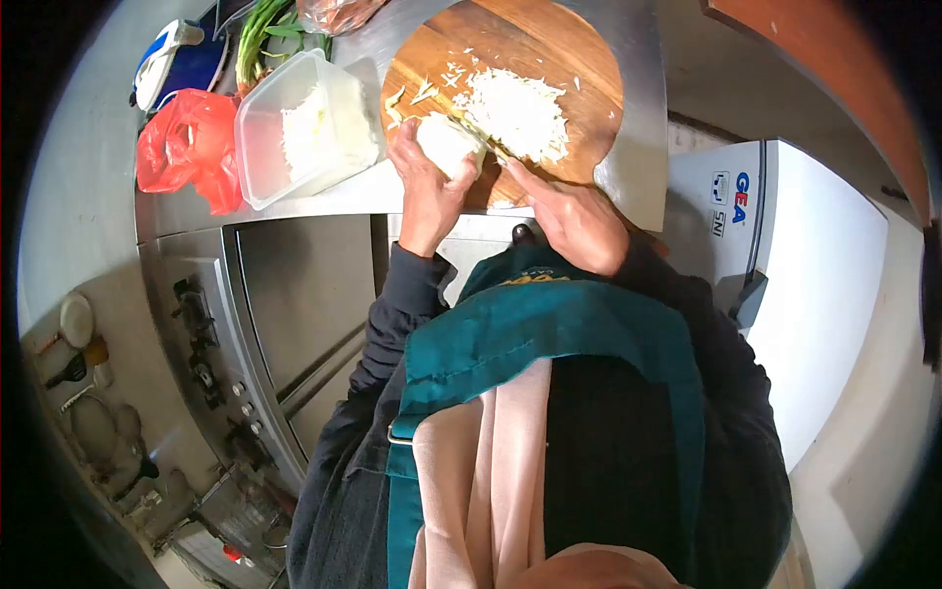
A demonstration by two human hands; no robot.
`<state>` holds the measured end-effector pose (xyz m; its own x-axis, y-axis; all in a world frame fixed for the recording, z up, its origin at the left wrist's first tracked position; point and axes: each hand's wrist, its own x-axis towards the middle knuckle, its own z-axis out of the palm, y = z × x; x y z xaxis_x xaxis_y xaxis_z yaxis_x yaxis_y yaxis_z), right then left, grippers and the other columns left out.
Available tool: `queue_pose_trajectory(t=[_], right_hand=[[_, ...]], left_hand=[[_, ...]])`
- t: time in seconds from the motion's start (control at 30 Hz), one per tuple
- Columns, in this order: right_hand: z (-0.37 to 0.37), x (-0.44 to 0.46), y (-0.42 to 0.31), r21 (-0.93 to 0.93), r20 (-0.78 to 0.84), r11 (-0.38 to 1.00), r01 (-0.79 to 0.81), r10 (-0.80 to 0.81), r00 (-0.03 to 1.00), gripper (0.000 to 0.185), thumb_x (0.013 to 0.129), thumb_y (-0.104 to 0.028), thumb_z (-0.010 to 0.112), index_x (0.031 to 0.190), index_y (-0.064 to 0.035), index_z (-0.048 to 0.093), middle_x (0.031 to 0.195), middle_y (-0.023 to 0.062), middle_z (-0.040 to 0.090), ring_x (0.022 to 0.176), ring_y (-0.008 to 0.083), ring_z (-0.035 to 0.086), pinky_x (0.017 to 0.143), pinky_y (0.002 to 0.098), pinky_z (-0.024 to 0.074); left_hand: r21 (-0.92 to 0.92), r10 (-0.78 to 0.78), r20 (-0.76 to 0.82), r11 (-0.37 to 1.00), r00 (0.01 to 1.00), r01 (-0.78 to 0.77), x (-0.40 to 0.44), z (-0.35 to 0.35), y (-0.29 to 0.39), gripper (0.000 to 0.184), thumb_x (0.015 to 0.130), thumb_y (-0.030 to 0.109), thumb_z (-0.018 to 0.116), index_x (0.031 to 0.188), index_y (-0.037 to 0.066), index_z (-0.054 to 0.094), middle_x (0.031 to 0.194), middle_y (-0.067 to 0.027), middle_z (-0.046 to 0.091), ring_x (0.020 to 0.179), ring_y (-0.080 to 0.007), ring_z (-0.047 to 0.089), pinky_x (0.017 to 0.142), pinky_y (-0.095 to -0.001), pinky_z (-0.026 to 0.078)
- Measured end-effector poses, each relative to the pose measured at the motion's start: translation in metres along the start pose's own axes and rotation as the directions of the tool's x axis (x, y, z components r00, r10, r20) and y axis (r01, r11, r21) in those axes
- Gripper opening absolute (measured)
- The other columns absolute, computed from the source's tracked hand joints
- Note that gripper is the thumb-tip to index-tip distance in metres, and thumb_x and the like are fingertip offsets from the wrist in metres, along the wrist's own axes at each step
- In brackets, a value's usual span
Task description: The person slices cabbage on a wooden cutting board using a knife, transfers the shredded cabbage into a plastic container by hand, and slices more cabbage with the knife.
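My left hand [432, 191] is curled around a pale white chunk of cabbage [446, 144] at the near left of the round wooden cutting board [530, 34]. In my right hand [579, 221] is a knife [481, 135], index finger stretched along it; the thin blade lies against the right side of the cabbage, and the handle is mostly hidden by the hand. Beyond the blade, a heap of shredded cabbage [518, 110] covers the middle of the board. A few loose strips [424, 93] lie by its left edge.
Left of the board stands a clear plastic container [260, 147] with white shreds inside. Beside it are a red plastic bag [191, 147], green stalks [257, 44] and a blue-and-white item [177, 64]. A white GEA appliance [824, 265] stands to the right.
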<state>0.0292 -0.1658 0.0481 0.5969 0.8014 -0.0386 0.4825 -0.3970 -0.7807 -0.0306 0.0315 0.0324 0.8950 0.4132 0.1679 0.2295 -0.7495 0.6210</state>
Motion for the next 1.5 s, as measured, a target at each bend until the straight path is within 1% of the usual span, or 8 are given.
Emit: queue_pose_trajectory(t=[0.2,0.57,0.67,1.07,1.13,1.27,1.4,1.5], right_hand=[[0.022,0.013,0.014,0.08,-0.031,0.995,0.057,-0.055,0.998,0.049,0.084,-0.009,0.049,0.132,-0.0046,0.039,0.077,0.0235,0.061,0.069,0.0379,0.061,0.061,0.0471,0.0472],[-0.011,-0.012,-0.01,0.166,-0.057,0.986,0.013,-0.004,0.998,0.044,0.086,-0.001,0.047,0.13,-0.0044,0.045,0.099,0.0237,0.06,0.088,0.0384,0.059,0.077,0.0395,0.0474],[0.002,-0.008,0.0,0.044,-0.137,0.989,0.139,-0.132,0.982,0.048,0.084,-0.008,0.047,0.131,-0.0042,0.041,0.075,0.0209,0.062,0.069,0.0364,0.061,0.063,0.0445,0.0484],[0.019,0.021,-0.001,-0.054,0.057,0.996,-0.071,0.074,0.996,0.044,0.087,-0.007,0.047,0.13,-0.003,0.042,0.091,0.0242,0.061,0.082,0.0389,0.06,0.069,0.0438,0.0478],[0.032,-0.004,0.016,0.027,-0.182,0.994,0.107,-0.101,0.978,0.043,0.085,-0.009,0.046,0.128,-0.0037,0.045,0.082,0.0226,0.063,0.075,0.0366,0.061,0.065,0.0459,0.0483],[0.019,-0.004,0.013,0.084,-0.068,0.996,-0.037,0.043,0.997,0.041,0.086,-0.01,0.044,0.126,-0.0055,0.047,0.092,0.0189,0.064,0.082,0.0353,0.062,0.069,0.0442,0.0489],[0.002,0.002,0.001,0.127,-0.264,0.967,0.22,-0.181,0.947,0.042,0.087,-0.012,0.045,0.129,-0.0051,0.045,0.092,0.0199,0.063,0.081,0.0352,0.061,0.07,0.0418,0.0485],[0.006,0.013,0.001,0.106,-0.107,0.988,0.112,-0.101,0.989,0.042,0.088,-0.013,0.046,0.129,-0.0034,0.044,0.083,0.0224,0.062,0.075,0.0369,0.061,0.067,0.0441,0.048]], left_hand=[[-0.019,0.005,0.003,1.0,1.0,-0.005,-0.002,-0.001,-0.001,0.075,0.077,0.021,0.065,0.128,-0.01,0.02,0.126,-0.0244,0.031,0.119,-0.0351,0.026,0.104,-0.0424,0.023],[-0.045,0.007,0.012,0.999,1.0,-0.006,0.001,-0.002,-0.005,0.077,0.074,0.022,0.067,0.127,-0.011,0.022,0.125,-0.0261,0.031,0.12,-0.0382,0.028,0.105,-0.0438,0.023],[-0.023,0.01,0.015,1.0,1.0,-0.009,0.001,-0.003,-0.001,0.076,0.074,0.022,0.067,0.127,-0.011,0.023,0.123,-0.0256,0.032,0.12,-0.0379,0.028,0.104,-0.0438,0.024],[-0.034,0.031,-0.002,0.999,1.0,-0.031,0.002,-0.003,-0.005,0.074,0.074,0.022,0.067,0.126,-0.009,0.024,0.121,-0.0244,0.033,0.117,-0.0373,0.03,0.102,-0.044,0.026],[-0.032,0.028,0.003,0.999,1.0,-0.028,0.003,-0.002,-0.008,0.076,0.074,0.022,0.068,0.126,-0.009,0.023,0.121,-0.0242,0.033,0.117,-0.0373,0.03,0.102,-0.0431,0.026],[-0.036,0.043,0.015,0.998,0.999,-0.042,0.003,-0.005,-0.006,0.076,0.074,0.021,0.067,0.127,-0.009,0.022,0.121,-0.0243,0.033,0.118,-0.0372,0.03,0.103,-0.0421,0.027],[-0.053,0.044,0.081,0.998,0.996,-0.04,0.002,-0.009,-0.012,0.076,0.074,0.02,0.067,0.127,-0.01,0.021,0.121,-0.0239,0.032,0.118,-0.0368,0.029,0.103,-0.0417,0.027],[-0.069,0.061,0.097,0.996,0.993,-0.055,0.003,-0.008,-0.011,0.076,0.075,0.02,0.067,0.128,-0.01,0.021,0.121,-0.0235,0.031,0.119,-0.0365,0.029,0.103,-0.0413,0.027]])
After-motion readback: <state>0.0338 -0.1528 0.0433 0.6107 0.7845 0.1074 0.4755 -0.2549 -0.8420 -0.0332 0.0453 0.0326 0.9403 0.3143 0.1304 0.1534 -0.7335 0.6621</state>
